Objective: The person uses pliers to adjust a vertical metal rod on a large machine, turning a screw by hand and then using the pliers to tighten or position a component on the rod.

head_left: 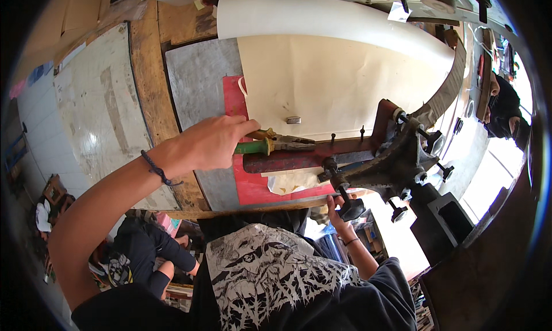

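My left hand (215, 140) is closed round the handles of a pair of pliers (290, 143), one grip green and the other yellowish. Its jaws point right, over a worn red metal bar (276, 161) with upright pins. At the right, the bar meets a dark metal machine bracket (397, 164) carrying several black knobs. Below the bar, my right hand (340, 215) has its fingers at a large black screw knob (351, 209), partly hidden behind it. A small metal block (294, 120) lies just above the pliers on the tan sheet (339, 81).
A white roll (310, 15) runs along the table's far side. A red sheet (234, 98) and grey plate (198, 78) lie beneath the tan sheet. A whitish board (100, 118) is at left. One person (141, 250) crouches lower left; another (507, 107) is far right.
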`<action>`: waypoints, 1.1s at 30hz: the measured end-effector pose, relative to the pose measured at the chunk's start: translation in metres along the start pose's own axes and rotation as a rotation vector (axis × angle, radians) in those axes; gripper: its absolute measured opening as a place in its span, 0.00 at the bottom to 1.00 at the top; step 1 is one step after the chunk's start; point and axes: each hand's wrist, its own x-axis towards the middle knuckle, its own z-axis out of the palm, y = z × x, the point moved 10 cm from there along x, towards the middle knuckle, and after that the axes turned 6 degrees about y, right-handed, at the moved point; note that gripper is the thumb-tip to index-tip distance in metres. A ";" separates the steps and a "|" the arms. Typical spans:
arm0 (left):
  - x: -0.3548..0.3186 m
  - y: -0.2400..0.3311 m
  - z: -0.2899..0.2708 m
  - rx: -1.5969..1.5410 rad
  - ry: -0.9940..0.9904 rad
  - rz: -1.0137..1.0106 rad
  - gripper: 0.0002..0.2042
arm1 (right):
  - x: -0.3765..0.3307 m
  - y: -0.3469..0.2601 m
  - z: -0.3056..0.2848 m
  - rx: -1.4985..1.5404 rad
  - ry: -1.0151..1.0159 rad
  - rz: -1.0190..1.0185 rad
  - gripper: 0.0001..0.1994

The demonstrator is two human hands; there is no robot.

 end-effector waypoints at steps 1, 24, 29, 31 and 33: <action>0.000 -0.002 0.002 -0.009 0.007 0.022 0.33 | 0.001 -0.006 -0.003 -0.034 0.004 -0.025 0.04; -0.022 0.029 -0.010 0.249 0.167 0.066 0.15 | 0.013 -0.021 -0.011 -0.047 0.136 -0.047 0.16; -0.019 0.041 -0.014 0.402 0.233 0.223 0.18 | 0.008 -0.011 -0.009 0.003 0.142 -0.024 0.18; -0.015 0.030 -0.005 0.213 0.132 0.129 0.18 | 0.006 -0.008 -0.008 0.009 0.124 -0.006 0.18; -0.014 0.027 -0.001 0.143 0.087 0.078 0.19 | 0.007 -0.009 -0.008 0.014 0.111 0.003 0.17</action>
